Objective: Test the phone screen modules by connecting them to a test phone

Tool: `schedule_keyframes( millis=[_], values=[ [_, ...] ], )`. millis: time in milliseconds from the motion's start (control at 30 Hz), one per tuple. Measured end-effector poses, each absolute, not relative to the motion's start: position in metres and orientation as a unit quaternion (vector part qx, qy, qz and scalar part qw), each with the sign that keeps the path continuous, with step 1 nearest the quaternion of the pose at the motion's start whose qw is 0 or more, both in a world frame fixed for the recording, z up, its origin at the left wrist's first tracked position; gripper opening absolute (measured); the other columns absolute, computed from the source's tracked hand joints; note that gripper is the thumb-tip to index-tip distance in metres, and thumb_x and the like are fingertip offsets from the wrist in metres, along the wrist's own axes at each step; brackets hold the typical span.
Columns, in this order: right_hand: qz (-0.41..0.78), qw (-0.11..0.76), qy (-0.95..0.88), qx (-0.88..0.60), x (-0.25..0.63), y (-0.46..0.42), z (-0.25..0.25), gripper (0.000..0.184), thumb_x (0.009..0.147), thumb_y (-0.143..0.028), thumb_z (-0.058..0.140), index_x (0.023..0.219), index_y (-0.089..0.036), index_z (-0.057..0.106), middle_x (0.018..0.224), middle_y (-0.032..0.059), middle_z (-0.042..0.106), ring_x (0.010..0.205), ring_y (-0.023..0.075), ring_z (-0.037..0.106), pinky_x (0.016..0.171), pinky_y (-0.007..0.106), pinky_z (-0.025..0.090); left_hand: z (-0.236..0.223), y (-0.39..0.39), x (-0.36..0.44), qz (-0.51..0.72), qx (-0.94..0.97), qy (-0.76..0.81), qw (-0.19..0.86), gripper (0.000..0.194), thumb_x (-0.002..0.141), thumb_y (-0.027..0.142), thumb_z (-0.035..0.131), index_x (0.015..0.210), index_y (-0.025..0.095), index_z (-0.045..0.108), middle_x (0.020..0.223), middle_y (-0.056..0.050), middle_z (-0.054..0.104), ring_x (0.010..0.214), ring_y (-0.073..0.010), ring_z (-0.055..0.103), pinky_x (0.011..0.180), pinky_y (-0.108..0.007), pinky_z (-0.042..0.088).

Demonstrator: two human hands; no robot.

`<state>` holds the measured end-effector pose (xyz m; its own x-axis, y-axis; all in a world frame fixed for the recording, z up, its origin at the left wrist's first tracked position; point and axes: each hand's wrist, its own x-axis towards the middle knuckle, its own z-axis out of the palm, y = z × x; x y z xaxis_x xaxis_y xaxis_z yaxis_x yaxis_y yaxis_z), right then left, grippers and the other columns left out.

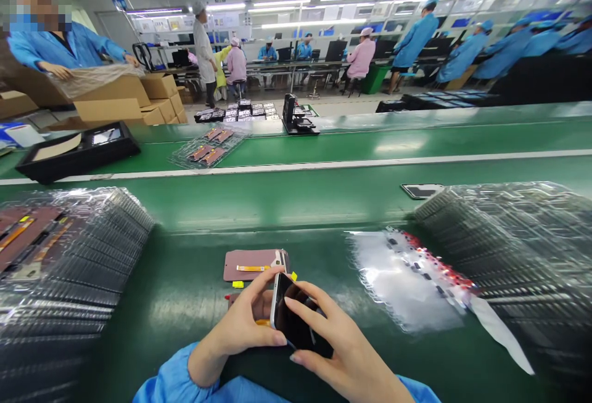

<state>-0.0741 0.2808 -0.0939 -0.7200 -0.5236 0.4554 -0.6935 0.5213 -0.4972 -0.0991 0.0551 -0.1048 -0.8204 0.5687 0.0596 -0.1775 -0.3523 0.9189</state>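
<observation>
Both my hands hold a dark phone screen panel tilted up over the green bench near its front edge. My left hand grips its left edge, fingers curled over the top. My right hand cups its lower right side, index finger lying across the glass. Just beyond lies a pinkish-brown phone back panel with a yellow flex strip, flat on the mat. A second similar part is partly hidden under my left hand.
Tall stacks of clear plastic trays stand at left and right. A clear film strip with small red-tabbed parts lies right of my hands. A green conveyor carries a black tray. Co-workers in blue coats work beyond.
</observation>
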Motion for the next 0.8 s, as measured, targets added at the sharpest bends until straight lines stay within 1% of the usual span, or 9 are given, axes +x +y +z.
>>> schedule_keyframes(
  millis=[200, 367, 467, 600, 800],
  values=[
    [0.332, 0.129, -0.865, 0.353, -0.073, 0.279, -0.093, 0.059, 0.094, -0.043, 0.059, 0.148, -0.031, 0.04, 0.149, 0.0112, 0.042, 0.134, 0.0233, 0.049, 0.104, 0.037, 0.052, -0.102, 0.056, -0.1, 0.798, 0.196, 0.522, 0.229, 0.094, 0.066, 0.036, 0.089, 0.146, 0.033, 0.04, 0.136, -0.015, 0.059, 0.113, -0.0279, 0.065, 0.095, -0.038, 0.051],
    [0.325, 0.129, -0.869, 0.351, -0.071, 0.278, -0.094, 0.061, 0.092, -0.04, 0.062, 0.149, -0.031, 0.04, 0.15, 0.0112, 0.042, 0.134, 0.0251, 0.049, 0.104, 0.038, 0.052, -0.106, 0.055, -0.099, 0.79, 0.195, 0.536, 0.225, 0.096, 0.068, 0.038, 0.087, 0.148, 0.029, 0.036, 0.135, -0.017, 0.059, 0.111, -0.0292, 0.066, 0.101, -0.045, 0.048],
    [0.326, 0.147, -0.862, 0.358, -0.07, 0.278, -0.094, 0.061, 0.092, -0.04, 0.062, 0.148, -0.03, 0.04, 0.149, 0.0122, 0.042, 0.133, 0.0263, 0.05, 0.103, 0.039, 0.053, -0.108, 0.054, -0.097, 0.785, 0.196, 0.543, 0.224, 0.099, 0.068, 0.04, 0.087, 0.15, 0.028, 0.034, 0.134, -0.018, 0.06, 0.112, -0.0309, 0.065, 0.105, -0.049, 0.045],
    [0.318, 0.17, -0.857, 0.368, -0.069, 0.278, -0.092, 0.058, 0.094, -0.039, 0.059, 0.148, -0.028, 0.041, 0.149, 0.0128, 0.041, 0.133, 0.0263, 0.048, 0.103, 0.039, 0.052, -0.106, 0.055, -0.096, 0.785, 0.206, 0.54, 0.222, 0.097, 0.069, 0.039, 0.086, 0.15, 0.03, 0.034, 0.137, -0.017, 0.059, 0.117, -0.0317, 0.063, 0.106, -0.049, 0.044],
    [0.31, 0.162, -0.859, 0.375, -0.067, 0.276, -0.084, 0.056, 0.095, -0.035, 0.058, 0.147, -0.026, 0.04, 0.151, 0.0128, 0.036, 0.136, 0.0258, 0.042, 0.106, 0.04, 0.05, -0.102, 0.055, -0.094, 0.789, 0.216, 0.528, 0.227, 0.094, 0.07, 0.034, 0.086, 0.15, 0.031, 0.036, 0.14, -0.016, 0.056, 0.116, -0.0306, 0.063, 0.107, -0.05, 0.043]
  ],
)
